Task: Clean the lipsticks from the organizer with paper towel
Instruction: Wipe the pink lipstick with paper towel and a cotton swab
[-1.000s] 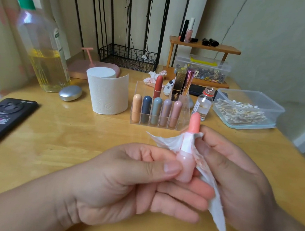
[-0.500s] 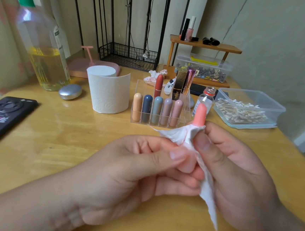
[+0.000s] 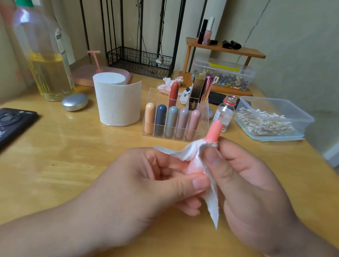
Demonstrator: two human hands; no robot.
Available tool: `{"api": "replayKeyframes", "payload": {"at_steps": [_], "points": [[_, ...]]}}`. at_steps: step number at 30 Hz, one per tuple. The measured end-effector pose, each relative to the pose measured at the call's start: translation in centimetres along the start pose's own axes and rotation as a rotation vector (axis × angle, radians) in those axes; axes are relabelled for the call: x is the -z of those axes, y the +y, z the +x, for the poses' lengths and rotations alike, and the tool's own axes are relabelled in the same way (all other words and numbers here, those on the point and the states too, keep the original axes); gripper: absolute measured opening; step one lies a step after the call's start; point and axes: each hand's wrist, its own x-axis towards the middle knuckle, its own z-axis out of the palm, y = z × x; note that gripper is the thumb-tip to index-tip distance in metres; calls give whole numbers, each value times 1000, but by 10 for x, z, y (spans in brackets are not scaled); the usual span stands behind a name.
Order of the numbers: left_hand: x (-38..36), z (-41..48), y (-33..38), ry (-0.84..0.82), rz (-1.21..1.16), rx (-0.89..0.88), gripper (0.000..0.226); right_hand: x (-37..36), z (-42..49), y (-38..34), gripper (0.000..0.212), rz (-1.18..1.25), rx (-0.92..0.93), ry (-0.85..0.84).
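- Two hands are working at frame centre, above a wooden table (image 3: 59, 159).
- Left hand (image 3: 139, 187) is pinching the lower end of one coral lipstick (image 3: 213, 132) between thumb and curled fingers.
- The lipstick is standing nearly upright, tip leaning slightly right.
- Right hand (image 3: 250, 197) is pinching one paper towel (image 3: 191, 150) round the lipstick's middle, thumb and forefinger pressing it on. The other right fingers are hiding behind it, so I can't tell how they lie.
- The towel is flaring out left of the lipstick and trailing down between the hands to a point.
- The coral tip is sticking out bare above the towel.
- One clear organizer (image 3: 159, 94) is sitting just above centre, apart from both hands.
- Its front row is holding five capped lipsticks side by side: peach (image 3: 149, 118), navy (image 3: 160, 119), grey-blue (image 3: 172, 121), mauve (image 3: 183, 123), pink (image 3: 193, 124).
- Behind them three taller items are standing: one red lipstick (image 3: 173, 94), one black-and-gold tube (image 3: 196, 93), one metallic pink tube (image 3: 207, 88).
- One paper roll (image 3: 117, 103) is standing just left of the organizer.
- One small uncapped glass bottle (image 3: 225, 112) is standing just right of the organizer, and one tub of cotton swabs (image 3: 274, 119) is sitting right of it.
- Upper left: one big bottle (image 3: 45, 56) is holding yellow liquid.
- Left edge: one black phone (image 3: 2, 130) is lying flat.
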Motion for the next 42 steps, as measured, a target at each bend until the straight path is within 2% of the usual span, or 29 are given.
{"api": "replayKeyframes", "payload": {"at_steps": [2, 5, 7, 9, 12, 15, 18, 20, 23, 25, 27, 30, 34, 38, 42], "points": [[2, 1, 0, -93, -83, 27, 25, 0, -1, -1, 28, -20, 0, 4], [8, 2, 1, -355, -394, 180, 48, -4, -4, -4, 25, 36, 0, -11], [10, 2, 0, -430, -466, 197, 51, -3, -5, -4, 26, 68, -5, -23], [9, 2, 0, -381, -408, 169, 46, 1, -5, -4, 28, 33, -10, -36], [5, 2, 3, -224, -218, 100, 26, 3, -3, -5, 30, 55, -19, -62], [3, 0, 3, -99, -52, 44, 22, 2, -2, -4, 23, 7, -7, -38], [4, -1, 1, -19, -27, 22, 20, 1, -1, -5, 21, 31, 8, -71], [7, 1, 2, -134, -120, 72, 24, 1, -2, -5, 22, 32, -4, -69], [13, 3, 7, -492, -400, 200, 24, -1, -5, -6, 27, 55, -14, -54], [13, 3, 7, -553, -447, 215, 24, 0, -5, -6, 32, 105, -48, -47], [11, 3, 4, -471, -390, 189, 24, 3, -4, -8, 34, 119, -55, -71], [5, 1, 4, -256, -202, 84, 17, 5, -2, -9, 27, 91, -35, -87], [2, -2, 4, -22, 40, -60, 13, 4, -1, -9, 21, 33, -24, -10], [4, -1, 2, -59, -5, -42, 14, 11, -1, -12, 21, -28, -24, -5], [4, -1, 2, -115, -46, -30, 8, 19, -1, -14, 32, -64, -53, -31]]}}
